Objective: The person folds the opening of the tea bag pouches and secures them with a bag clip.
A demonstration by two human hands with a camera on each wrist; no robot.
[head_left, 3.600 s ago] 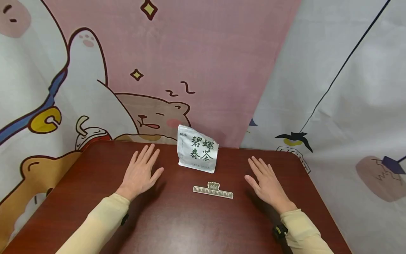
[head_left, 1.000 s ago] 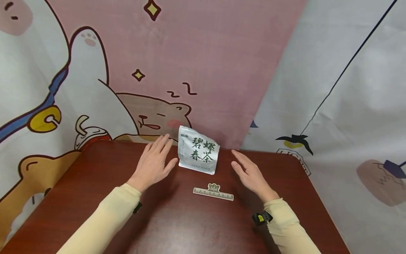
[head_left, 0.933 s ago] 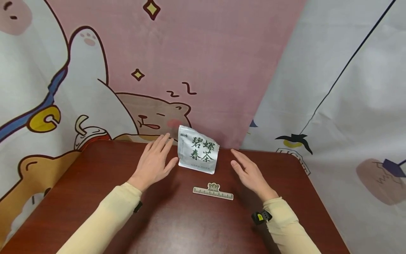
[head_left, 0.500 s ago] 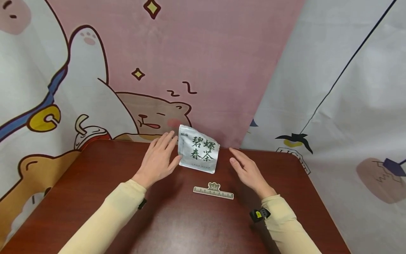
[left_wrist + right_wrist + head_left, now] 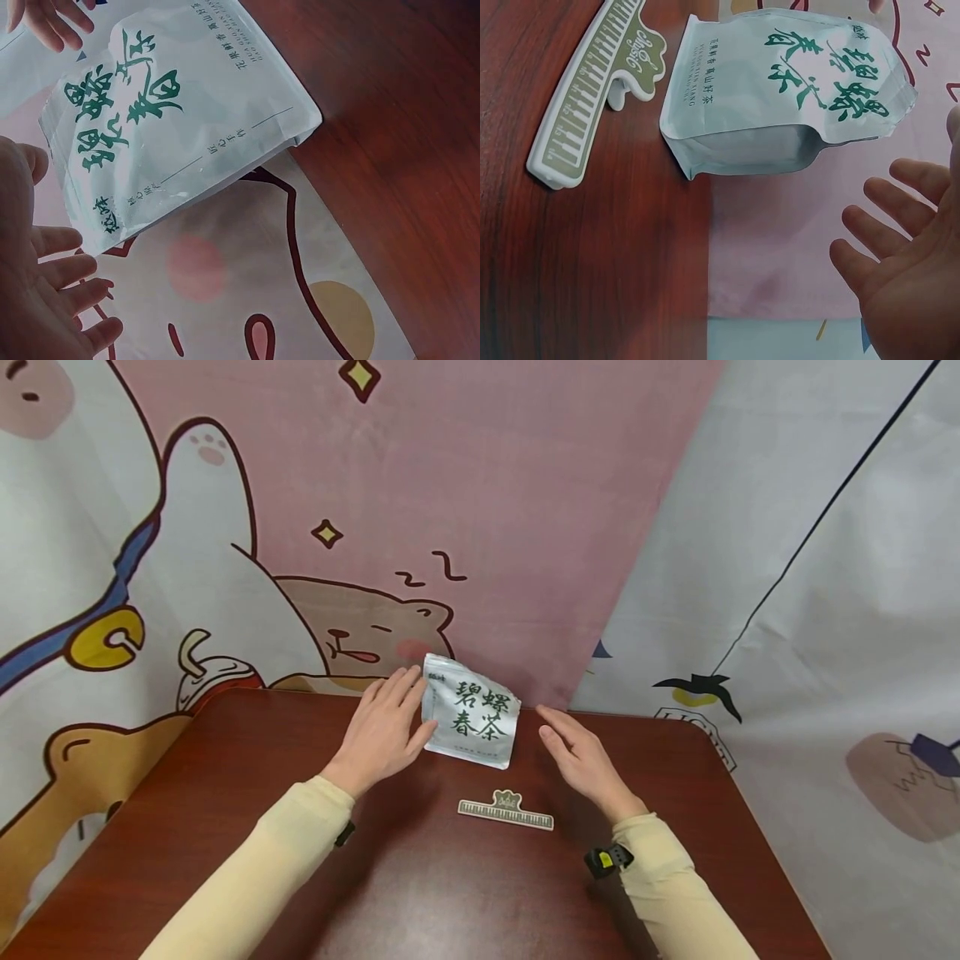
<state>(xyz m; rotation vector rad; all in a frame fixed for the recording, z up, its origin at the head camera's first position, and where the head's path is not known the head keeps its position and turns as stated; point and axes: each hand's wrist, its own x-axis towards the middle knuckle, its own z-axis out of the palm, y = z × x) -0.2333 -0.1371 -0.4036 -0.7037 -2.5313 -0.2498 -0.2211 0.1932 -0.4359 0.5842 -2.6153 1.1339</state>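
A pale silver-green tea pouch [image 5: 472, 714] with dark green characters stands upright near the table's back edge. Its upper right corner looks creased or folded. My left hand [image 5: 384, 727] is at the pouch's left side, fingers extended; whether the thumb touches it I cannot tell. In the left wrist view the fingers [image 5: 67, 277] lie close to the pouch's top corner. On the other side my right hand [image 5: 585, 756] is held apart from the pouch, fingers loosely bent and holding nothing. In front of the pouch lies a long clip [image 5: 506, 812] with a piano-key pattern.
The brown wooden table [image 5: 435, 893] ends at a cartoon-printed cloth [image 5: 525, 527] hanging behind it. Black bands, one with a yellow mark [image 5: 607, 860], are on both wrists.
Both hands have moved inward from wide apart toward the pouch's two sides, the left most lately by a little. The pouch and clip have stayed in place.
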